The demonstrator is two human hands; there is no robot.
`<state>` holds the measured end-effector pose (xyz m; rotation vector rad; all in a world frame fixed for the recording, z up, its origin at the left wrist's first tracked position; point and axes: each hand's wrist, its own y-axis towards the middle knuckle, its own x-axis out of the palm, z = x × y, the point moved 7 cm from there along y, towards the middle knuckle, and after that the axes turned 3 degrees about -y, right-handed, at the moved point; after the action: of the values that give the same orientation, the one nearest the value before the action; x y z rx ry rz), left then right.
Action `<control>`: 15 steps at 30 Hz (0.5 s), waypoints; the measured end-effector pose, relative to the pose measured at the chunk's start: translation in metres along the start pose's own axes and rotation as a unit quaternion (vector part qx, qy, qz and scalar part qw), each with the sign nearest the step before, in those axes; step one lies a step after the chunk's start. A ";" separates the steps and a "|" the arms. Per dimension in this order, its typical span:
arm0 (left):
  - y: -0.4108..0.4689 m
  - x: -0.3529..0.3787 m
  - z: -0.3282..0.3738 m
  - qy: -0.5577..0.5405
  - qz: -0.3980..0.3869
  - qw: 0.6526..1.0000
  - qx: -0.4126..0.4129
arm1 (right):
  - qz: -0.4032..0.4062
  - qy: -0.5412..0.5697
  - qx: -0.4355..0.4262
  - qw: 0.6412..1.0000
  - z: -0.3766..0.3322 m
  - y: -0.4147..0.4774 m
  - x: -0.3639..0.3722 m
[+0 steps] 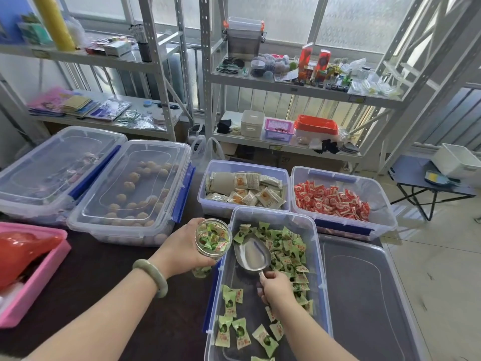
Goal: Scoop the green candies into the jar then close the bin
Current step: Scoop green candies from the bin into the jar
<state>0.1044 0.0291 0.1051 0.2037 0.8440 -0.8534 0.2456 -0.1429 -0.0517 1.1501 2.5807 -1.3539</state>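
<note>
An open clear bin [318,259] in front of me holds several green-wrapped candies [289,251], loose along its right side and near end. My left hand [182,246] grips a clear jar [213,239] by the bin's far-left corner; the jar is nearly full of green candies. My right hand [276,287] holds the handle of a metal scoop [253,254] inside the bin. The scoop's bowl is empty and points toward the jar. The bin's clear lid [364,295] lies flat to the right of it.
Behind stand open bins of pale packets [244,188] and red candies [333,200]. Two lidded bins [130,188] sit at left, one with brown balls. A pink tray [33,277] is at the near left. Metal shelves line the back.
</note>
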 end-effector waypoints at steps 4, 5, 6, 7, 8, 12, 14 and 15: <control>-0.001 -0.001 0.001 0.000 -0.002 1.000 -0.002 | 0.010 0.092 -0.004 0.996 0.005 -0.005 0.011; -0.001 -0.001 0.000 0.000 -0.003 1.000 -0.003 | 0.016 0.095 -0.010 0.995 0.006 -0.007 0.012; -0.002 -0.001 0.000 0.000 -0.003 1.000 -0.002 | 0.030 0.085 -0.021 0.996 0.007 -0.009 0.011; -0.002 0.000 0.000 -0.001 -0.006 1.000 -0.002 | 0.048 0.062 -0.034 0.996 0.009 -0.009 0.009; -0.002 0.001 -0.001 -0.005 -0.009 1.000 -0.003 | 0.066 0.031 -0.045 0.996 0.010 -0.010 0.007; 0.000 0.003 -0.007 -0.016 -0.012 1.000 -0.005 | 0.091 -0.016 -0.053 0.994 0.006 -0.005 0.005; 0.001 0.003 -0.007 -0.018 -0.013 1.000 -0.004 | 0.083 -0.020 -0.046 0.995 -0.004 -0.002 0.009; 0.001 0.003 -0.007 -0.018 -0.016 1.000 -0.002 | 0.083 -0.018 -0.045 0.995 -0.007 -0.001 0.011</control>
<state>0.1027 0.0314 0.0981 0.1706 0.8167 -0.8823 0.2386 -0.1319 -0.0502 1.2798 2.4320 -1.1992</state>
